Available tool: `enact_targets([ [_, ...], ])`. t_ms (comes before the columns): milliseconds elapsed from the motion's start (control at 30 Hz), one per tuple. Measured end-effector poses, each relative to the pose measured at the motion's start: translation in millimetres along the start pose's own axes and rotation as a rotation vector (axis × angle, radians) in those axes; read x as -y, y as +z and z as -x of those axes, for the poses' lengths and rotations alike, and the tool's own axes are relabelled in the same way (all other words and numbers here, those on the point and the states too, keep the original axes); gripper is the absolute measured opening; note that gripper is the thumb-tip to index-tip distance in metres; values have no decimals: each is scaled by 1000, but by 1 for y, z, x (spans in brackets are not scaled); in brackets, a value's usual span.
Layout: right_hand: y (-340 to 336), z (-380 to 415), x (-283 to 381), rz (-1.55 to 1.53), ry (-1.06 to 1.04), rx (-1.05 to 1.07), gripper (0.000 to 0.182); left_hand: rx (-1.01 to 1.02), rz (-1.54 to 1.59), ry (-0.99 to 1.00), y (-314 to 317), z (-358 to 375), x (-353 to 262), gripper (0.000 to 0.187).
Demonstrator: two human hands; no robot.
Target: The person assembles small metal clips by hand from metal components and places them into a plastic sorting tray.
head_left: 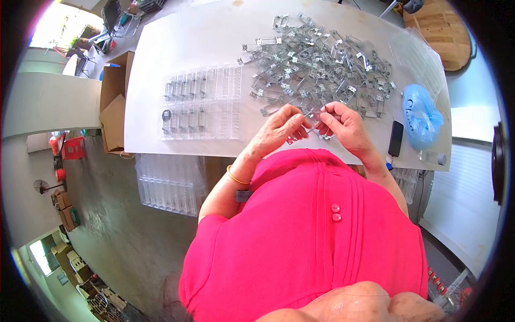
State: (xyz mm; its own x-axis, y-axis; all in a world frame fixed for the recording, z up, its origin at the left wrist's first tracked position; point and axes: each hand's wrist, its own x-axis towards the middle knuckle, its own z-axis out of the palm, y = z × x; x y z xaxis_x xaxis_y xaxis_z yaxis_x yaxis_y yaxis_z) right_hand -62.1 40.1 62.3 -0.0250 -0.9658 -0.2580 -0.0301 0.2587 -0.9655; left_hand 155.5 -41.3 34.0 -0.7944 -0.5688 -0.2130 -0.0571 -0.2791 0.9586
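Observation:
My left hand point(281, 129) and my right hand point(344, 126) meet over the table's near edge, fingers pinched around a small metal bracket point(313, 115). Fingers partly cover the bracket, so its full shape is hidden. Just beyond my hands lies a large loose pile of similar metal brackets point(324, 70). To the left sits a clear plastic tray point(228, 86) with slots; several brackets stand in rows in its left part. A dark round object point(167, 115) rests at the tray's lower left.
On the white table point(177, 37), a blue plastic bag point(421, 118), a black phone point(396, 138) and a small clear bottle point(432, 158) lie to the right. Stacked clear trays point(169, 182) stand below the front edge. A cardboard box point(113, 112) is at the left.

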Motion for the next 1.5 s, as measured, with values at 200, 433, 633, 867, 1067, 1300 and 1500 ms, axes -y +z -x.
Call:
enact_targets([
  [200, 5, 4, 0, -10, -111, -87, 10, 77, 274, -56, 10, 5, -15, 29],
  [433, -4, 18, 41, 102, -218, -378, 9, 10, 580, -129, 7, -3, -22, 24],
  [633, -2, 23, 61, 147, -494, -408, 10, 47, 828, -224, 34, -8, -48, 19],
  [867, -21, 17, 71, 545, -638, -340, 12, 62, 902, -172, 48, -19, -44, 16],
  [1067, -31, 8, 70, 610, -635, -342, 13, 7, 909, -141, 56, -27, -41, 19],
  [1300, -41, 11, 71, 654, -668, -380, 14, -27, 848, -144, 59, -32, -41, 21],
  [1500, -38, 12, 68, 656, -661, -366, 13, -8, 843, -124, 60, -31, -38, 20],
])
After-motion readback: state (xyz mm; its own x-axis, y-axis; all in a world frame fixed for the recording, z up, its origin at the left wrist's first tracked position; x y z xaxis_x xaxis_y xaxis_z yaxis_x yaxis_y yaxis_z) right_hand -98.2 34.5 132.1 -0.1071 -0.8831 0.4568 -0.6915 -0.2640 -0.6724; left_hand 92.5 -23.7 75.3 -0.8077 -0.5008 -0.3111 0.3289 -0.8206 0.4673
